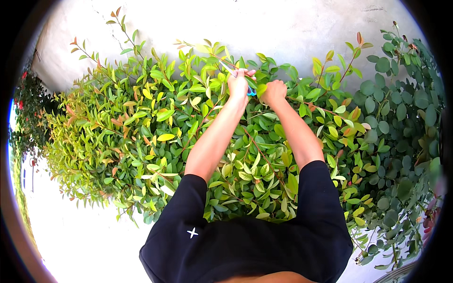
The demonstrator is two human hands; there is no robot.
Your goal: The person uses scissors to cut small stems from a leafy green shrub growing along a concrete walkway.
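Note:
My left hand (238,85) is closed around a pair of scissors at the far side of a leafy shrub (141,116). The metal blades (227,68) point up and to the left among the upper shoots, and a blue handle loop (251,91) shows beside the palm. Just to the right, my right hand (276,91) makes a fist at the foliage. It seems to grip a shrub stem, mostly hidden by the fingers; a yellow-green leaf (261,90) sticks out on its left side.
A pale wall (283,28) rises behind the shrub. A darker rose-like bush (393,106) crowds the right side. Red flowers (20,104) show at the far left. Long shoots (131,39) stand above the shrub's top, and bright pale ground (88,240) lies at the lower left.

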